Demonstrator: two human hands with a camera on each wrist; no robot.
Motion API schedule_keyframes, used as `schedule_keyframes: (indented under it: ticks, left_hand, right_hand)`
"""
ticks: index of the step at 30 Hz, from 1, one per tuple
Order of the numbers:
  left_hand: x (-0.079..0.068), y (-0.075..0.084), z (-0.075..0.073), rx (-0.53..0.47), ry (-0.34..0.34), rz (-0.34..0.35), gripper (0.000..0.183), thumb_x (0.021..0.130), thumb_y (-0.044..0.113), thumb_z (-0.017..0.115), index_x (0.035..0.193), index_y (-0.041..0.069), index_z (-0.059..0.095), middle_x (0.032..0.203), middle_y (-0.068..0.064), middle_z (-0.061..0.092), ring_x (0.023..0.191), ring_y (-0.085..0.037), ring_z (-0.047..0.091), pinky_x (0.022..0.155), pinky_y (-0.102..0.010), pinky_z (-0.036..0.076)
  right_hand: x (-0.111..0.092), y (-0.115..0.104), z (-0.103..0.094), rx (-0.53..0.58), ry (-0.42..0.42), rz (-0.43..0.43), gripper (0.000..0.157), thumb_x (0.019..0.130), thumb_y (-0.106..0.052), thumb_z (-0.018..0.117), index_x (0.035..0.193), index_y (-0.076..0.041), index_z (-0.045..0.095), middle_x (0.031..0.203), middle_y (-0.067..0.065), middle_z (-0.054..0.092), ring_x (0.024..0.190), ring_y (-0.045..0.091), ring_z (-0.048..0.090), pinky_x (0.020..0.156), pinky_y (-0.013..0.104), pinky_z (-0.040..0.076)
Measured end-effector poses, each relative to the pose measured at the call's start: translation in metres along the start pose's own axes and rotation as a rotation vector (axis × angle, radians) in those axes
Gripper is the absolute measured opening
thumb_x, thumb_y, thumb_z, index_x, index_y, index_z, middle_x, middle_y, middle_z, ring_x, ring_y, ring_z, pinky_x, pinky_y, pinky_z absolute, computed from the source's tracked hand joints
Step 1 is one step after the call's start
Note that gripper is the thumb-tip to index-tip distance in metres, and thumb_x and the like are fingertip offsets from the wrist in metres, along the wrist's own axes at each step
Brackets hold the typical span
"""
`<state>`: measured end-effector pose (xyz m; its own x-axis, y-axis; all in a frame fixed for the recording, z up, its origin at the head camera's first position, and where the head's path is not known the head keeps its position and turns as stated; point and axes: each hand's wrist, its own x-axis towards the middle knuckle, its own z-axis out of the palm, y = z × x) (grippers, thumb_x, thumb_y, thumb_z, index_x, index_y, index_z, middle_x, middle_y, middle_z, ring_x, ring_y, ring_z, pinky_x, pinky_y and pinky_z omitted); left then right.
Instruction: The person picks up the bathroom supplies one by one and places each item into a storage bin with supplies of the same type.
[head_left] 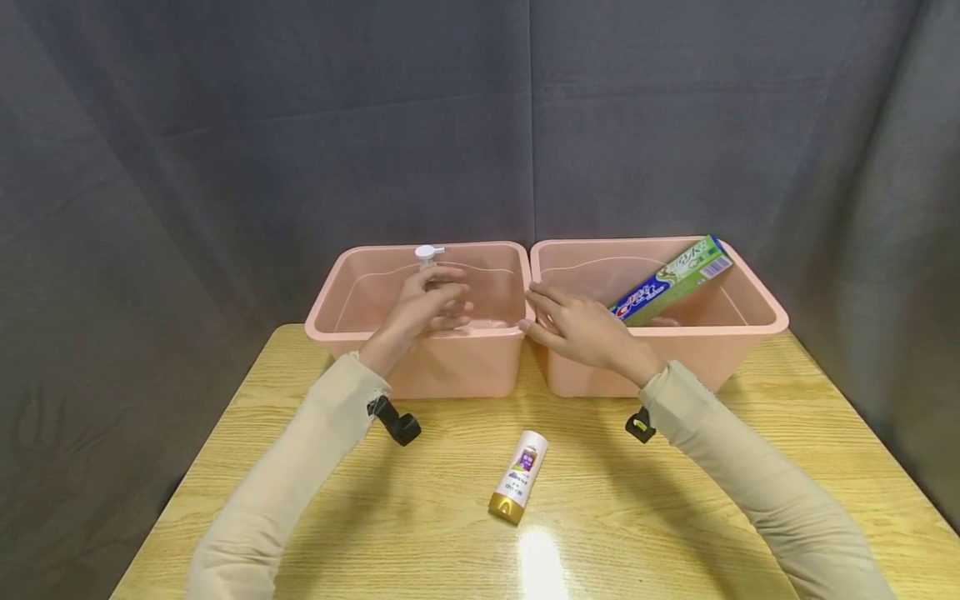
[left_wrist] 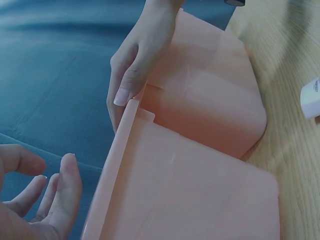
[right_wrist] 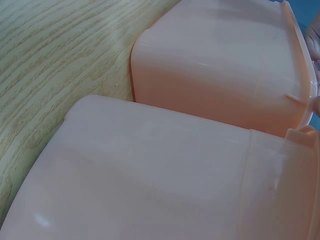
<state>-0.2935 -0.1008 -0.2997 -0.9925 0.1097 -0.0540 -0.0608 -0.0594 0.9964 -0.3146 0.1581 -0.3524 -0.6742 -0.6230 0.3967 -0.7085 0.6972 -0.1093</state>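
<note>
My left hand (head_left: 426, 308) hovers over the left pink bin (head_left: 423, 362), fingers loosely bent with nothing between them. Just beyond those fingers, a bottle with a white pump top (head_left: 429, 252) stands in that bin, its lower part hidden. The right hand (head_left: 581, 327) reaches across the near left corner of the right pink bin (head_left: 637, 377), where the two rims meet. In the left wrist view, the right thumb (left_wrist: 131, 82) lies at the rim corner. A green and blue toothpaste box (head_left: 671, 282) leans diagonally inside the right bin.
On the wooden table (head_left: 442, 533), in front of the bins, lies a white tube with a gold cap (head_left: 519, 477). Dark grey curtain (head_left: 337, 125) hangs behind the bins and along both sides.
</note>
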Motion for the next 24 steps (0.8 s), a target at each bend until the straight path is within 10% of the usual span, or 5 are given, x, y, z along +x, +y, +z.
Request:
schedule_keyframes:
  ticks: [24]
  left_hand:
    - [-0.0072, -0.0021, -0.0065, 0.029, -0.017, 0.027, 0.036, 0.095, 0.002, 0.061, 0.129, -0.004, 0.056, 0.103, -0.011, 0.056, 0.085, -0.024, 0.069, 0.081, -0.039, 0.058]
  right_hand:
    - [0.0003, -0.0007, 0.0005, -0.02, 0.0, -0.015, 0.061, 0.104, -0.047, 0.045, 0.144, -0.001, 0.049, 0.146, 0.017, 0.048, 0.126, 0.038, 0.053, 0.101, 0.051, 0.046]
